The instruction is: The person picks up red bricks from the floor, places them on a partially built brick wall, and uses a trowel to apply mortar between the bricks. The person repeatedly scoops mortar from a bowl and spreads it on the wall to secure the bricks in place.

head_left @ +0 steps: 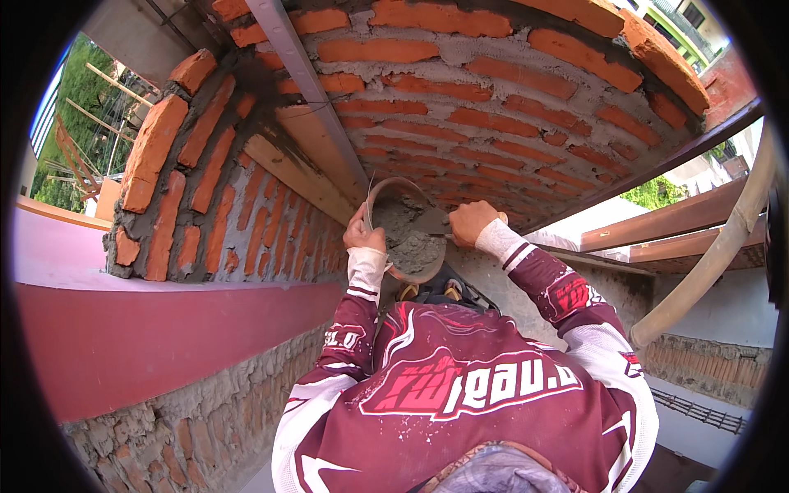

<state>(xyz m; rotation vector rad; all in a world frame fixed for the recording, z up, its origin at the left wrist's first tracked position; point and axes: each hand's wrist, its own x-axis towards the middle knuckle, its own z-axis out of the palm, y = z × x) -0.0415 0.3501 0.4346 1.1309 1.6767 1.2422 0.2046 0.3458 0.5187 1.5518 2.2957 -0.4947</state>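
Left hand clamped on the near-left side of a round bucket, right hand wrapped around the handle of a trowel, and the two are apart with the bucket's mouth between them! Over at the far left, greenery shows beyond the brickwork, and below it a pink ledge runs inward. On that ledge stands a short brick wall, orange bricks with dark grey joints, its end ragged. Moving right, a wooden board lies along that wall, and a long grey metal bar slants down past it towards the bucket. Now the centre: the bucket sits right in front of the person, above the feet, and it's well loaded with lumpy grey mortar. The trowel's blade is at the right of that load, against the mortar; how deep it reaches, I cannot tell. Maroon-and-white sleeves come up on both sides. Beyond the hands spreads a broad brick wall, mortar smeared across its courses. Further right, brown beams stretch away, and nearest the right edge a pale, jointed pole sweeps down, curved in this wide view.
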